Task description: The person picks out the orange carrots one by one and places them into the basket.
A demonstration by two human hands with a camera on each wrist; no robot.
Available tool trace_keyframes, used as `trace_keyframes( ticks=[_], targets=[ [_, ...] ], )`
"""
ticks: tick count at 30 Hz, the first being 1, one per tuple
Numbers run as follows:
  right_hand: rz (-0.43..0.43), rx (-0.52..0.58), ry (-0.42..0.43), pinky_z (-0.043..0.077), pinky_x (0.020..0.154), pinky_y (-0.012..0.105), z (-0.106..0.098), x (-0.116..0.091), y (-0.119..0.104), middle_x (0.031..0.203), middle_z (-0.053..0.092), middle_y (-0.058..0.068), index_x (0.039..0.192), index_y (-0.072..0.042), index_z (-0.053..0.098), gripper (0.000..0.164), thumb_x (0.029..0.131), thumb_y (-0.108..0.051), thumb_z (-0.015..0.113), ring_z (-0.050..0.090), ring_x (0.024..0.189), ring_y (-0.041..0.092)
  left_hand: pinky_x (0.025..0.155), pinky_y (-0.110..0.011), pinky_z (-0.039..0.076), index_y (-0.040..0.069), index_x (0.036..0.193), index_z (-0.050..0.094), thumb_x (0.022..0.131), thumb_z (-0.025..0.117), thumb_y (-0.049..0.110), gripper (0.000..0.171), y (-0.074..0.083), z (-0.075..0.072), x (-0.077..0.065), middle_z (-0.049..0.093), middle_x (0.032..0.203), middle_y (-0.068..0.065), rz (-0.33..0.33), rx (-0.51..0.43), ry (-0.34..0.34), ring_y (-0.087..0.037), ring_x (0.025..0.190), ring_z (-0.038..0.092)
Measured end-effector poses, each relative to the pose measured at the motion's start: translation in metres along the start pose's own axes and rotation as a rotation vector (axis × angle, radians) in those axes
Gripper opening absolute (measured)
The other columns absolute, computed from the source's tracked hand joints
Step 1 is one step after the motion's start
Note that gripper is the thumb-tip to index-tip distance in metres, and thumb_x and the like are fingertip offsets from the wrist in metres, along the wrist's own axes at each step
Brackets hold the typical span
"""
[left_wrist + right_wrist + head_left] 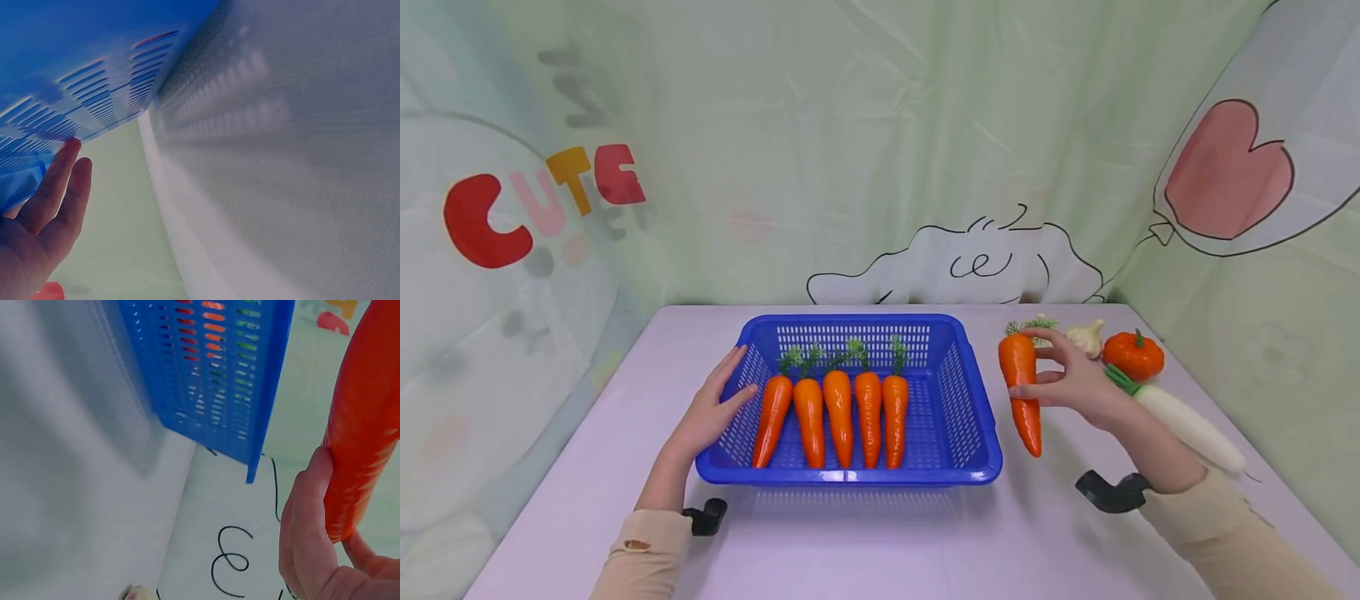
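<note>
My right hand (1075,379) pinches an orange carrot (1021,375) between thumb and fingers, just right of the blue plastic basket (981,417). The carrot hangs tip down, its feathery green top pointing away from me. In the right wrist view, the same carrot (365,406) rises out of the grip beside the slotted basket wall. Several carrots (838,417) lie side by side inside the basket, tops toward its far wall. My left hand (711,408) rests at the basket's left rim, thumb reaching over it. In the left wrist view, fairly straight fingers (72,194) lie along the outer wall.
At the back right are a garlic bulb (1086,339) and a small orange pumpkin (1135,357). A white radish (1191,429) with green stems lies behind my right forearm. A printed curtain (760,167) stands behind the pale table (850,550).
</note>
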State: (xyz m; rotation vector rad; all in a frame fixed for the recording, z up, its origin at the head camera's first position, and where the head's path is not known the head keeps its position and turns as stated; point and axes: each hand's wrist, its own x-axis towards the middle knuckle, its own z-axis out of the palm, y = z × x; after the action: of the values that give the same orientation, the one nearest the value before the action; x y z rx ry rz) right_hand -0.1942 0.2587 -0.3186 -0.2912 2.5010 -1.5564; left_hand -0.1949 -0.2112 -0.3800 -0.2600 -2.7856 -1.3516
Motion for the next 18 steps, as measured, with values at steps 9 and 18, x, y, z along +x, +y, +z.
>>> trace_keyframes(
  ticks=[9, 18],
  targets=[
    [-0.005, 0.034, -0.032, 0.054, 0.073, 0.045, 0.014, 0.008, -0.014, 0.134, 0.025, 0.033, 0.142, -0.010, 0.019, 0.082, 0.079, -0.014, 0.071, 0.051, 0.106, 0.046, 0.100, -0.067, 0.015, 0.015, 0.147, 0.017, 0.093, 0.050, 0.030, 0.065, 0.000, 0.001, -0.002, 0.009, 0.152, -0.016, -0.007, -0.006, 0.001, -0.040, 0.136, 0.010],
    [-0.029, 0.032, -0.050, 0.054, 0.072, 0.043, 0.027, 0.017, -0.022, 0.132, 0.029, 0.031, 0.141, -0.010, 0.021, 0.080, 0.079, -0.014, 0.071, 0.052, 0.106, 0.046, 0.100, -0.066, 0.014, 0.016, 0.147, 0.017, 0.093, 0.050, 0.029, 0.065, -0.001, 0.000, -0.001, 0.010, 0.151, -0.016, -0.004, -0.010, 0.003, -0.041, 0.136, 0.011]
  ],
)
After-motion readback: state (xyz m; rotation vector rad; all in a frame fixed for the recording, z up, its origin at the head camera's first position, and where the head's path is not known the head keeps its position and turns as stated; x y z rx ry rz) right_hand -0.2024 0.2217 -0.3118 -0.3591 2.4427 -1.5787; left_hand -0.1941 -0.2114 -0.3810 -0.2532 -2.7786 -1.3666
